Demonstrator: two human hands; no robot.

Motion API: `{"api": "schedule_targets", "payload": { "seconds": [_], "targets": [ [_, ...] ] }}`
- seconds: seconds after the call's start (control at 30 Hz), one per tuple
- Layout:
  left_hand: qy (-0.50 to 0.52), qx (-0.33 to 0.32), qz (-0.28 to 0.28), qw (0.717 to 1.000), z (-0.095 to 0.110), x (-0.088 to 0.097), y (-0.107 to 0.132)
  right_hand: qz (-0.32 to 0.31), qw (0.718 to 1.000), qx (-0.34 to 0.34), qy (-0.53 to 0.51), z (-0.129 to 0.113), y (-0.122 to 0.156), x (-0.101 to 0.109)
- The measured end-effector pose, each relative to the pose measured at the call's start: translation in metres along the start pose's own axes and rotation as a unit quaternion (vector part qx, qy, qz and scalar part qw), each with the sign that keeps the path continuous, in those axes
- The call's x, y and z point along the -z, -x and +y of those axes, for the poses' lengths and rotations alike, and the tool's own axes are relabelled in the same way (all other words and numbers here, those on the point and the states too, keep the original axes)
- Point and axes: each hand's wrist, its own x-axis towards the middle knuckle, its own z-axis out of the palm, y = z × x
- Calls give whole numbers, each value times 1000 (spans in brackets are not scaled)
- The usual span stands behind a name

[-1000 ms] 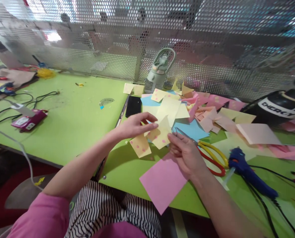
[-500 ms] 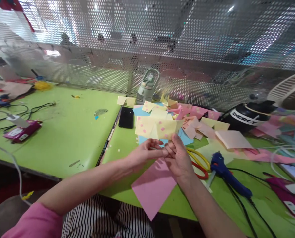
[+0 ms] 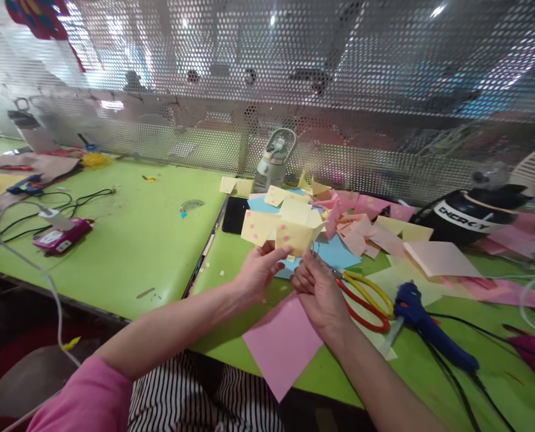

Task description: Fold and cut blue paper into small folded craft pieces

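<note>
My left hand (image 3: 258,270) and my right hand (image 3: 318,289) together hold up a folded yellow paper piece with pink dots (image 3: 282,230) above the green table (image 3: 137,252). Both hands pinch its lower edge, fingers closed on it. A pink paper square (image 3: 282,343) lies flat just under my hands at the table's near edge. Red and yellow scissors (image 3: 364,295) lie right of my right hand.
A heap of pink, yellow and blue paper scraps (image 3: 361,225) covers the table behind my hands. A black phone (image 3: 234,215), a pale green water bottle (image 3: 273,157), a blue glue gun (image 3: 424,324) with its cord and a black container (image 3: 469,216) stand around. Perforated metal screen at the back.
The dotted yellow paper rose off the table into both hands and its shape between my fingers has changed. My hands shifted slightly; the view tilted up.
</note>
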Motion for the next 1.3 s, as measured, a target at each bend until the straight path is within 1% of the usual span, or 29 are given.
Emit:
{"api": "schedule_targets", "payload": {
  "seconds": [0.1, 0.17, 0.27, 0.33, 0.43, 0.63, 0.7, 0.8, 0.87, 0.97, 1.03, 1.17, 1.3],
  "targets": [
    [-1, -2, 2, 1000, -1, 2, -2, 2, 1000, -5, -4, 1, -1, 0],
    [-2, 4, -10, 1000, -2, 3, -2, 8, 1000, -4, -7, 1, -2, 2],
    [-9, 30, -40, 999, -4, 4, -2, 17, 1000, 2, -14, 1, -5, 5],
    [-16, 52, -42, 998, -5, 7, -4, 21, 1000, 9, -21, -1, -7, 8],
    [-28, 72, -8, 997, -2, 16, -11, 24, 999, 20, -32, -3, -13, 16],
    [-65, 95, 67, 991, 13, 40, -38, 30, 999, 21, -22, -1, -27, 35],
    [-76, 76, 93, 990, 17, 47, -44, 30, 999, 17, -10, 0, -29, 39],
    [-83, 14, 114, 990, 22, 51, -46, 30, 999, 12, 7, 1, -30, 41],
    [-84, -6, 96, 992, 25, 50, -45, 29, 999, 8, 18, 1, -32, 41],
    [-81, 5, 48, 996, 27, 45, -42, 28, 999, 4, 34, 2, -34, 42],
    [-80, 11, 26, 996, 27, 41, -40, 29, 999, 2, 44, 3, -35, 43],
    [-83, 12, -2, 996, 27, 36, -33, 36, 997, 3, 62, 5, -35, 43],
    [-84, 7, -15, 996, 26, 35, -30, 33, 997, -8, 74, 6, -32, 42]
  ]
}}
